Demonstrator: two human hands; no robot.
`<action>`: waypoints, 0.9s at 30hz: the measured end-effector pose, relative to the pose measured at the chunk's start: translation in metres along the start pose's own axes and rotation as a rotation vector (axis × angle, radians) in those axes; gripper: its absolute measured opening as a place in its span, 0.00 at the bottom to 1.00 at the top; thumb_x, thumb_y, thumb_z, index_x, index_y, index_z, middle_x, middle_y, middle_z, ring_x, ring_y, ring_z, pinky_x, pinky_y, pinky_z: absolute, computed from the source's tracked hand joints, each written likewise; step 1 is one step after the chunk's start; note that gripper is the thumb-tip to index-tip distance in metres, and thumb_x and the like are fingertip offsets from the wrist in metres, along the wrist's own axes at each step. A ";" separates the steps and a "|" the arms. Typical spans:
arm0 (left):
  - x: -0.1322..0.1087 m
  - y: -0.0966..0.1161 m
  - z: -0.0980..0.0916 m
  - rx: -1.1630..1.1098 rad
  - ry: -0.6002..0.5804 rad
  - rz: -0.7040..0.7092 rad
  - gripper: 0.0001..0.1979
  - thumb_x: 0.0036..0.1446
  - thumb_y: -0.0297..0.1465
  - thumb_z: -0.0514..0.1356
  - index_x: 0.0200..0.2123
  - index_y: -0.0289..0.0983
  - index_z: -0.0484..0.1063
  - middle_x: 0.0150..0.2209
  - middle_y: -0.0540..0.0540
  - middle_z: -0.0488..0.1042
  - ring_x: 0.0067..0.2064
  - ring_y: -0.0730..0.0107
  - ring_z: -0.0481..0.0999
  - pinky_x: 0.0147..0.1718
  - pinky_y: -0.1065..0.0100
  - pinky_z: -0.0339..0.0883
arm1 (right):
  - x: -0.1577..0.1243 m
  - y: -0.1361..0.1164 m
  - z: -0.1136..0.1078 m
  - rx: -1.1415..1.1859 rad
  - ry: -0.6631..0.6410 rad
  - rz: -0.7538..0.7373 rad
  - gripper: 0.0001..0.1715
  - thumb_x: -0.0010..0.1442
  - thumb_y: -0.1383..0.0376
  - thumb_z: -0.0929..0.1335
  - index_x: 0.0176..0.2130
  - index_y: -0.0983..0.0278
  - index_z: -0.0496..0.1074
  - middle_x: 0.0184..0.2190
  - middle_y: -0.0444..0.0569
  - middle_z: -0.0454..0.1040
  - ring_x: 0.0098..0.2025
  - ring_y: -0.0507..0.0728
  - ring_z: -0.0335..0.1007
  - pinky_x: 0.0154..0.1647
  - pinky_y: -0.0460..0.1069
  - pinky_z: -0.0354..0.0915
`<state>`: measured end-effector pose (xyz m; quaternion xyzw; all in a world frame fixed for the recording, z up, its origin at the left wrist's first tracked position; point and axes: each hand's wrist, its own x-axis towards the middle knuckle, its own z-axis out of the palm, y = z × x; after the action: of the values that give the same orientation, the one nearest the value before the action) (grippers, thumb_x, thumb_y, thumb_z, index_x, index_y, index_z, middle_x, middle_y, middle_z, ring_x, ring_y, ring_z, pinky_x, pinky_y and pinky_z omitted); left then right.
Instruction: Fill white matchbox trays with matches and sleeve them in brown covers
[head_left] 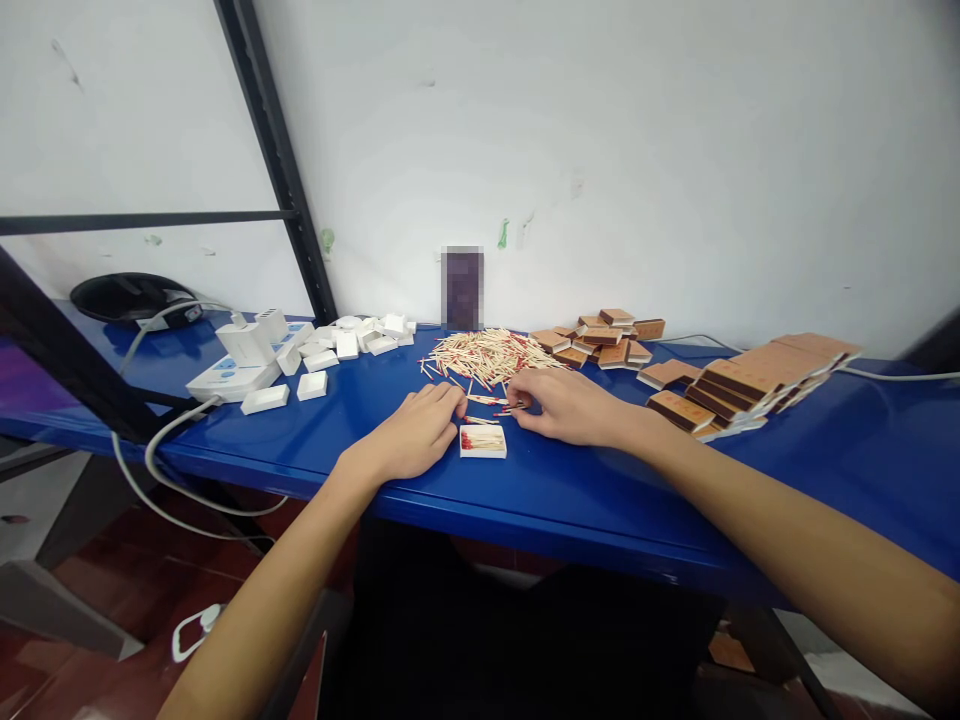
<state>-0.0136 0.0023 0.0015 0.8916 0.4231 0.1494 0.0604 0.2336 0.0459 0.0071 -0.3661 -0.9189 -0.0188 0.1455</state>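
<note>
A small white matchbox tray (482, 456) lies at the middle of the blue table, with red-headed matches (484, 440) inside it, their heads to the left. My right hand (559, 405) is just right of and beyond the tray, thumb and fingers pinched on a few matches (513, 409). On the other side, my left hand (421, 432) rests with its fingers curled together, close to some loose matches (482, 420) behind the tray. Whether it grips any of them is hidden. A large heap of matches (491, 355) spreads just beyond both hands.
Several white empty trays (347, 345) lie at the back left, near a white power strip (234, 378) with cables. Brown matchbox sleeves are piled (600, 340) at the back and stacked (739, 385) at the right. A black metal frame (281, 150) rises at left.
</note>
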 end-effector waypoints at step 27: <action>0.000 -0.002 0.002 0.052 -0.021 0.016 0.17 0.66 0.28 0.46 0.55 0.41 0.66 0.52 0.42 0.67 0.52 0.56 0.66 0.52 0.54 0.62 | 0.002 0.000 0.001 0.133 0.070 0.099 0.07 0.61 0.69 0.65 0.33 0.65 0.73 0.22 0.43 0.68 0.25 0.51 0.59 0.30 0.47 0.52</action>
<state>-0.0141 0.0038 -0.0007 0.8979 0.4189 0.1294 0.0403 0.2319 0.0480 0.0068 -0.3999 -0.8932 0.0365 0.2023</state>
